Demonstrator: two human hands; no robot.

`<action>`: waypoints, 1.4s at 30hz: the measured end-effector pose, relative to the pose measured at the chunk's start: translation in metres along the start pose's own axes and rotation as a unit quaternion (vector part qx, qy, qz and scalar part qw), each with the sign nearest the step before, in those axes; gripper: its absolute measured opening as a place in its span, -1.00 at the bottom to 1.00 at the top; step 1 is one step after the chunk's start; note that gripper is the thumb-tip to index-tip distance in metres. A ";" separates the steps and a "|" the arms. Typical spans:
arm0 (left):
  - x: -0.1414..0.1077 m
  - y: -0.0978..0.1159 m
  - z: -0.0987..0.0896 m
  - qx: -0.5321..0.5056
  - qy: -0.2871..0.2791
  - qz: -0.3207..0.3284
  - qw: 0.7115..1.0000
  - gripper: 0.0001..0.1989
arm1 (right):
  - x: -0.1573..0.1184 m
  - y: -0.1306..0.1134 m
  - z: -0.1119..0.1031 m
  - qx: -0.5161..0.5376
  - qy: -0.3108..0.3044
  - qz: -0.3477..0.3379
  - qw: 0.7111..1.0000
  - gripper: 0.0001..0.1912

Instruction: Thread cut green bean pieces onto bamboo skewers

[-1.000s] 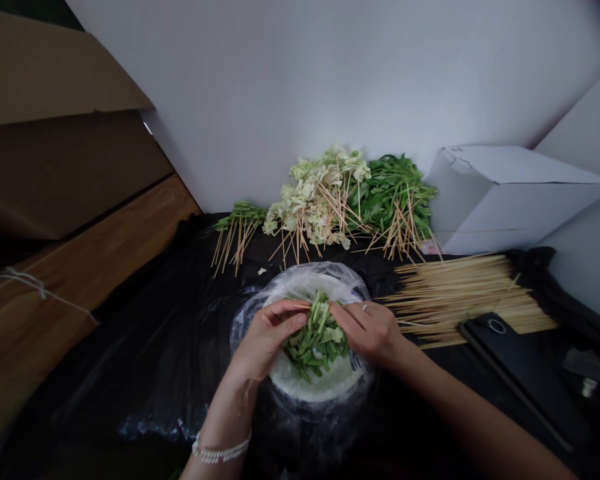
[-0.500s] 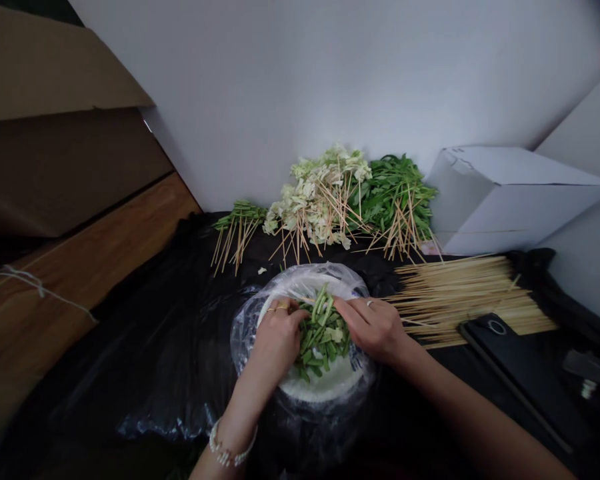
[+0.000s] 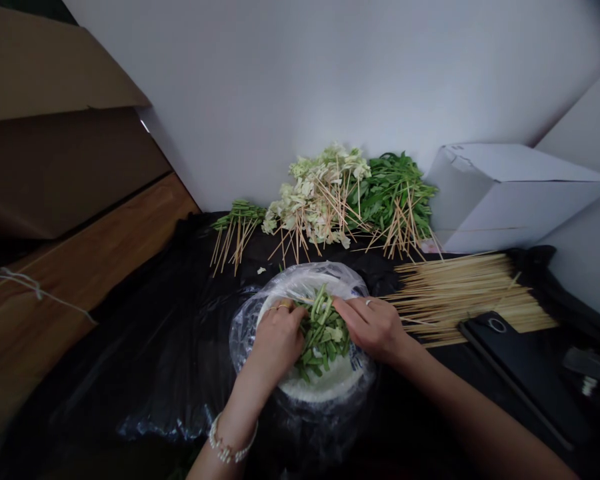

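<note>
A white bowl point(image 3: 330, 393) lined with clear plastic stands at the lower middle and holds a heap of cut green bean pieces point(image 3: 325, 340). My left hand point(image 3: 279, 337) is over the bowl's left side, its fingers curled closed at the beans' upper left edge. On the right, my right hand point(image 3: 375, 328) has thumb and fingers pinched together at the upper right of the heap. What lies between the fingertips of either hand is too small or hidden to make out.
Behind the bowl lie skewered green beans point(image 3: 245, 212), pale leafy skewers point(image 3: 313, 200) and green leafy skewers point(image 3: 395, 190). Bare skewers point(image 3: 460, 293) and a black phone point(image 3: 520, 373) are at right. A white box point(image 3: 505, 193) stands back right, a cardboard box point(image 3: 55, 160) at left.
My left hand has shifted very slightly right, its fingers tucked a little further in by the beans. My right hand is almost unmoved.
</note>
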State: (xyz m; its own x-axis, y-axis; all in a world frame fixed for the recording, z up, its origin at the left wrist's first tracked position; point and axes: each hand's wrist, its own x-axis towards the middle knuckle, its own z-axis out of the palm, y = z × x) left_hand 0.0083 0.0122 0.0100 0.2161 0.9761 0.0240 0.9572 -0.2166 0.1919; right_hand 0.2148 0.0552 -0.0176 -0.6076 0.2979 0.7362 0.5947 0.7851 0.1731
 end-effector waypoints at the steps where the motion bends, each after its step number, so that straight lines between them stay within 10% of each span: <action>1: 0.000 0.000 -0.001 0.002 -0.007 0.000 1.000 -0.62 | 0.000 0.000 0.000 0.001 -0.001 0.000 1.000 -0.71; 9: 0.001 0.003 0.001 0.008 -0.010 -0.003 1.000 -0.74 | 0.000 0.000 0.000 -0.008 0.005 -0.003 1.000 -0.71; 20: -0.011 -0.015 -0.018 -0.246 0.066 0.027 0.967 -0.85 | 0.000 0.001 0.000 0.021 0.027 0.020 0.999 -0.70; 27: -0.016 -0.013 -0.020 -0.488 0.014 -0.054 0.871 -0.82 | 0.001 0.001 0.001 0.020 0.056 0.043 0.997 -0.71; 33: -0.012 -0.016 -0.019 -0.604 0.076 -0.126 0.783 -0.77 | 0.000 0.000 0.003 0.008 0.083 0.079 0.993 -0.73; 42: -0.009 -0.005 -0.014 -0.665 0.140 -0.124 0.723 -0.77 | 0.001 -0.004 0.000 0.039 0.032 0.012 0.999 -0.70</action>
State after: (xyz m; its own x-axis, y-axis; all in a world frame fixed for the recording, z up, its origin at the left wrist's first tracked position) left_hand -0.0011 0.0049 0.0223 -0.1566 0.9876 -0.0118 -0.1122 -0.0059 0.9937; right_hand 0.2121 0.0528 -0.0180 -0.5572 0.2848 0.7800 0.5647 0.8187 0.1045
